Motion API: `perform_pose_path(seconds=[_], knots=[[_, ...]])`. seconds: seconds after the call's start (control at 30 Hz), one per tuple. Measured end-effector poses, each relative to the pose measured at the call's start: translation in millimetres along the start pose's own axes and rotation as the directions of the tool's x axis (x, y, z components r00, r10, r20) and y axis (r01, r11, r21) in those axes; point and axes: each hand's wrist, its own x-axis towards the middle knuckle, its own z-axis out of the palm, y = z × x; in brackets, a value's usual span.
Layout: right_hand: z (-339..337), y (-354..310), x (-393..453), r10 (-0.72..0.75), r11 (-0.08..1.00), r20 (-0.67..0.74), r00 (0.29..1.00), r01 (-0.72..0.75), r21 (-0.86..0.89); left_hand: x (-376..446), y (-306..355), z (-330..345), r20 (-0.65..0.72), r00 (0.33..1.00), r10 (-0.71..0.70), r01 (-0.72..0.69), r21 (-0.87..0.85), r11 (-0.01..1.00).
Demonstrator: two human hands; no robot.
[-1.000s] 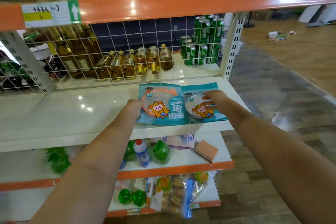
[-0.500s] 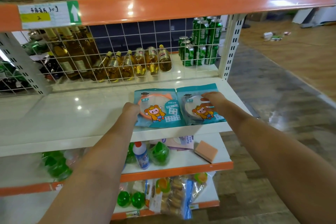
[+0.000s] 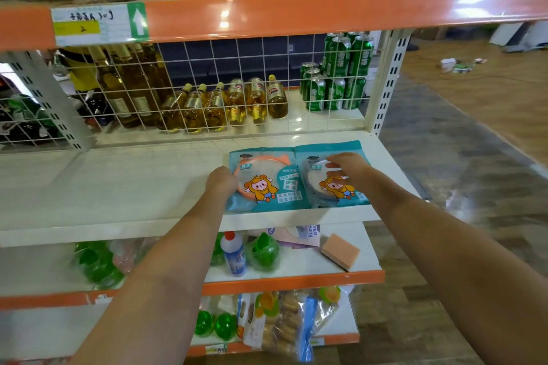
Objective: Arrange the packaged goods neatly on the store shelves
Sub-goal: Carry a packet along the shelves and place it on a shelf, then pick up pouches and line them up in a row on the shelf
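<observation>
Shelving (image 3: 118,187) in white steel with orange price rails fills the frame, and its middle deck lies mostly bare apart from two teal packets at about 3 o'clock of the deck, close to the front lip. Behind a wire grid (image 3: 189,80), at 12 o'clock, amber bottles (image 3: 237,104) lean in a row beside stacked green cans (image 3: 335,77); these sit on the far side of the unit and look out of reach from here. Lower tiers at 6 o'clock hold a white cleaner bottle (image 3: 234,255), green plastic goods and an orange sponge (image 3: 340,250), partly masked by the person's forearms. The left teal packet (image 3: 267,179) and the right teal packet (image 3: 335,178) lie flat, side by side with edges touching, faces up, apparently so the cartoon print reads toward the aisle. The left hand (image 3: 221,184) curls against the left packet's outer edge, seemingly nudging it square; whether the fingers pinch it cannot be told, since they are tucked under the knuckles. The right hand (image 3: 347,167) rests spread and flat on the right packet, pressing rather than gripping. Small print on both packets and the handwritten label (image 3: 92,22) at 10 o'clock is too fine to read, and the frame's right side is blurred.
</observation>
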Motion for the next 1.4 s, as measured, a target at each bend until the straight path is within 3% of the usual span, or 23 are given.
perform_pose_path(seconds=[0.3, 0.53, 0.7, 0.8, 0.97, 1.1, 1.23, 1.4], knots=[[4, 2, 0, 0.013, 1.0, 0.004, 1.0, -0.013, 0.001, -7, -4, 0, -0.011, 0.997, 0.073, -0.069, 0.192, 0.979], [14, 8, 6, -0.082, 0.963, 0.0, 0.997, 0.079, -0.256, -12, -8, -1, -0.038, 0.993, 0.113, -0.096, 0.301, 0.949], [28, 10, 4, -0.23, 0.789, 0.027, 0.973, 0.203, -0.58, -16, -9, -3, -0.035, 0.987, 0.156, -0.128, 0.411, 0.903], [39, 3, -4, -0.299, 0.584, 0.07, 0.952, 0.24, -0.776, -18, -6, -5, -0.036, 0.982, 0.185, -0.143, 0.495, 0.857], [62, -9, -11, -0.349, 0.503, 0.224, 0.91, 0.384, -0.774, -30, -3, -21, 0.048, 0.962, 0.269, -0.239, 0.624, 0.744], [86, -11, -11, -0.369, 0.31, 0.368, 0.853, 0.486, -0.817, -50, -12, -30, 0.081, 0.943, 0.322, -0.29, 0.673, 0.681], [118, -5, -19, -0.372, 0.074, 0.522, 0.767, 0.586, -0.807, -70, -38, -42, 0.054, 0.957, 0.283, -0.243, 0.682, 0.69], [174, 5, -40, -0.38, -0.05, 0.681, 0.626, 0.721, -0.691, -97, -88, -65, -0.032, 0.985, 0.171, -0.109, 0.652, 0.751]])
